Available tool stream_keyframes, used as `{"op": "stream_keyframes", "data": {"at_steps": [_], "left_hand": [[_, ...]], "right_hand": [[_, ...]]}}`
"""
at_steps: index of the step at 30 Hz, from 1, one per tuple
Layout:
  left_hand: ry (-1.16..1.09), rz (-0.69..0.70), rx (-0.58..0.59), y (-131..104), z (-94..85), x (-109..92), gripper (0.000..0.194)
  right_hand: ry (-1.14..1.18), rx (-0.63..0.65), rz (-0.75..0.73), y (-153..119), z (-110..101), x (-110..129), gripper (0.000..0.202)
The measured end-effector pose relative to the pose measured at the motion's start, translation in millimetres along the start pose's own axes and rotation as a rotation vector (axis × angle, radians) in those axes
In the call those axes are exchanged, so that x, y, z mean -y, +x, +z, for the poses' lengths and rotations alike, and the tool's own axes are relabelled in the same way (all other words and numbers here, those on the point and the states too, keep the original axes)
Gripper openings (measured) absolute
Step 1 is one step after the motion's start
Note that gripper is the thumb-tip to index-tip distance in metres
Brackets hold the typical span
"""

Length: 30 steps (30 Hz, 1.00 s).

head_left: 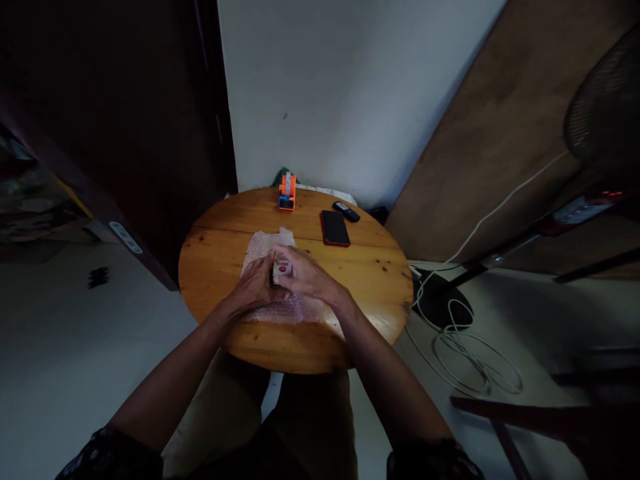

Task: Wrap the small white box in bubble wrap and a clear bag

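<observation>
The left hand [256, 283] and the right hand [306, 272] curl around a small white box [283, 267] with red print, one from each side, likely to hold it steady. The box is above the bubble wrap [280, 312], spread on the round wooden table [373, 280]; I cannot tell if they touch. The orange tape dispenser [287, 195] and phone [335, 228] sit farther back, maybe to give the hands room.

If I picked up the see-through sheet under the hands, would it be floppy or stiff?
The sheet would probably flop, because it looks thin with uneven edges. It's likely light for its size, since it looks like bubbly plastic. Pushed, it might wrinkle rather than roll, as it's spread on the table.
</observation>
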<state>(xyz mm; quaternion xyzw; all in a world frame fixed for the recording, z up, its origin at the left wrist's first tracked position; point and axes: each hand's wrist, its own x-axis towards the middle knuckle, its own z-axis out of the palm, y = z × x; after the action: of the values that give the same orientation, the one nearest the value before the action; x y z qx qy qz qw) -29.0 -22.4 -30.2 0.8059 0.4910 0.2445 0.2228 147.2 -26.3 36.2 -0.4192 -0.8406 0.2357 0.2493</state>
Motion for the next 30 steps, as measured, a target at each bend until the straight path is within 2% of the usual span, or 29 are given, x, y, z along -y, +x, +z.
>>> {"op": "stream_keyframes", "data": {"at_steps": [3,6,12,18,22,25,30], "left_hand": [[0.004,0.023,-0.011,0,0.2,-1,0.098],[0.007,0.01,-0.03,-1,1.1,-3,0.103],[0.011,-0.006,-0.015,-3,-2.5,-11,0.103],[0.107,0.018,0.036,-3,-3.1,-10,0.101],[0.214,0.136,0.061,-5,0.4,-4,0.088],[0.274,0.182,0.077,-6,1.4,-2,0.088],[0.308,0.173,0.08,-7,1.9,-1,0.087]], "right_hand": [[-0.139,0.014,0.057,-3,7,1,0.064],[-0.224,0.027,0.119,-6,11,-6,0.061],[-0.184,0.018,0.185,-14,9,-17,0.055],[-0.111,-0.094,0.25,-26,0,-30,0.051],[-0.077,-0.194,0.316,-42,-13,-40,0.05],[-0.072,-0.299,0.351,-55,-26,-50,0.048],[-0.21,-0.403,0.463,-73,-47,-78,0.052]]}}
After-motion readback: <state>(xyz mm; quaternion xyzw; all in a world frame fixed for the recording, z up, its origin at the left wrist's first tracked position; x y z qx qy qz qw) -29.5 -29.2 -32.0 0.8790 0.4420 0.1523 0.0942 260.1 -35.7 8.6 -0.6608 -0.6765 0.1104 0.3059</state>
